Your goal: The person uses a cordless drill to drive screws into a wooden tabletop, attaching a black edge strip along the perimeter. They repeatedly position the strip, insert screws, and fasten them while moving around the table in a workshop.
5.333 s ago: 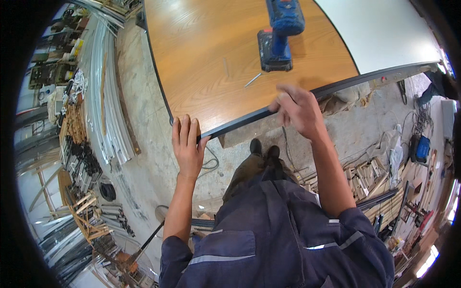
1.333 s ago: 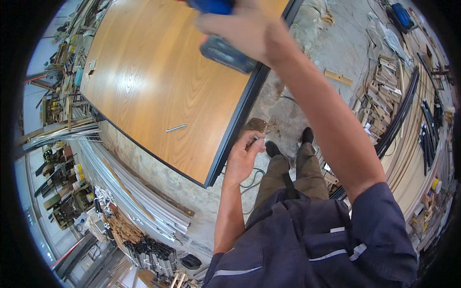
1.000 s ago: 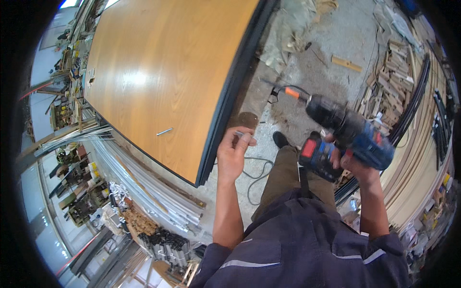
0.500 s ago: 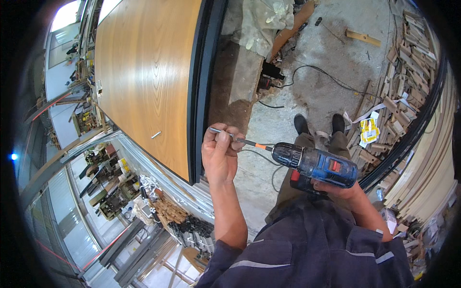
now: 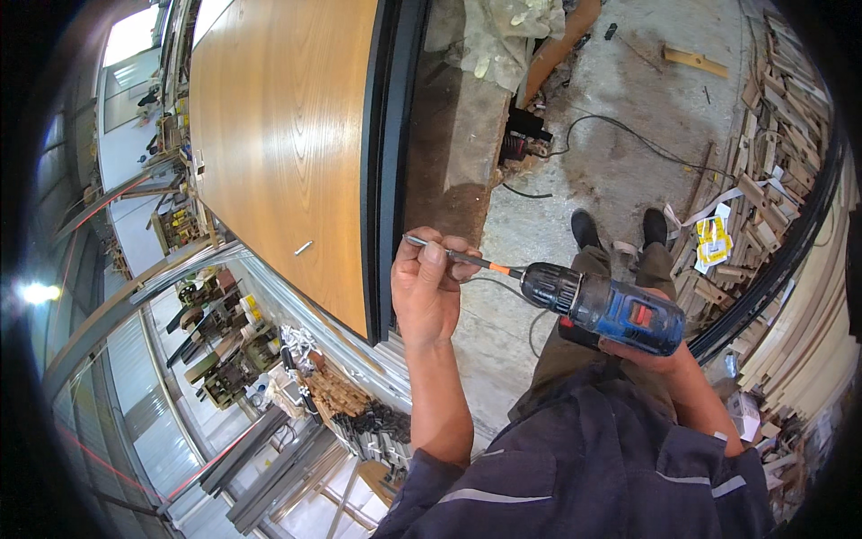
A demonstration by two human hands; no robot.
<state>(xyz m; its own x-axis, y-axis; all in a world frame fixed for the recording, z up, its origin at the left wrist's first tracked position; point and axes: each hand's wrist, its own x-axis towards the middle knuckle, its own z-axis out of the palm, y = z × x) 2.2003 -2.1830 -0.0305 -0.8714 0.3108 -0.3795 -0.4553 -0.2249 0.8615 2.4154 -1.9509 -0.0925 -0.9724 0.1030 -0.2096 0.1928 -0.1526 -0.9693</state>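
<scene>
My left hand (image 5: 424, 292) is closed, thumb and fingers pinching a screw (image 5: 416, 241) whose end sticks out to the left. A long driver bit (image 5: 485, 263) with an orange band runs into those fingers, in line with the screw; where the two meet is hidden. The bit sits in the chuck of a blue and black cordless drill (image 5: 603, 305). My right hand (image 5: 648, 357) is wrapped round the drill's handle, partly hidden beneath the body. Left of my left hand is the dark edge frame of a wood-grain door panel (image 5: 269, 135). Another screw (image 5: 304, 247) lies on the panel.
Beside my feet a heap of wood offcuts (image 5: 772, 153) lines the right, with a yellow and white packet (image 5: 714, 240) on it. A black cable (image 5: 620, 135) crosses the concrete floor. Metal profiles (image 5: 296, 305) and bundled pieces lie at lower left.
The whole scene has shifted slightly right in the view. Both hands keep their grips, and the screw and drill stay lined up.
</scene>
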